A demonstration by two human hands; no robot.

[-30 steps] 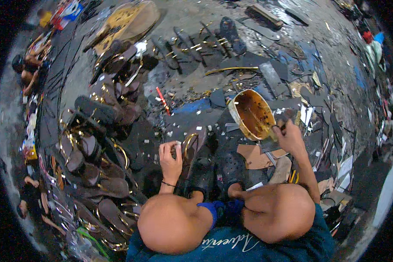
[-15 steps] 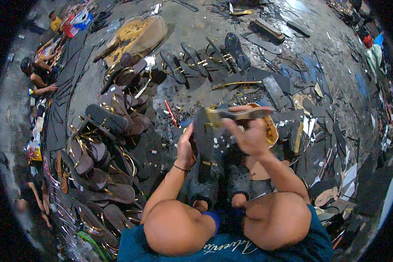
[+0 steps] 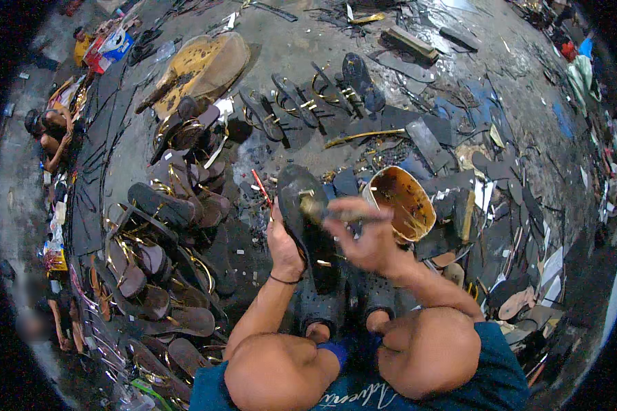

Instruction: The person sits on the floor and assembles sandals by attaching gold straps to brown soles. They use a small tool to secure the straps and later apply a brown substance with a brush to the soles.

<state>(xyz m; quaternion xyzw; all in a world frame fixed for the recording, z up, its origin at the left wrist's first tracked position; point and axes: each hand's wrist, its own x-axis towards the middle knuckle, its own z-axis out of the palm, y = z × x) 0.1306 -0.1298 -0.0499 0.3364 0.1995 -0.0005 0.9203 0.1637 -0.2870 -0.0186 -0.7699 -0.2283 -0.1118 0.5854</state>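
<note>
A dark sandal sole (image 3: 298, 179) stands lengthwise before me, small gold strap ends showing on its upturned face. My left hand (image 3: 283, 245) grips it along its left edge. In my right hand (image 3: 369, 240) is a brush (image 3: 349, 214), its handle pointing right. Slightly blurred, the brush's pale bristles lie against the sole's upper half. To the right of that hand sits a white-rimmed tub (image 3: 428, 231), coated inside with brown, sticky-looking stuff. My shoes (image 3: 320, 301) are below, partly covered by the sole and my hands.
Heaped on my left are several dark sandals (image 3: 185, 320) with gold straps. A row of sandals (image 3: 295, 101) lies ahead, beside a stained yellowish board (image 3: 206, 68). Scraps and offcuts (image 3: 521, 301) litter the floor on my right. Another person (image 3: 53, 130) crouches at the far left.
My right hand has come left and down with the brush, uncovering the tub. The sole has shifted left and turned its flat face up toward me.
</note>
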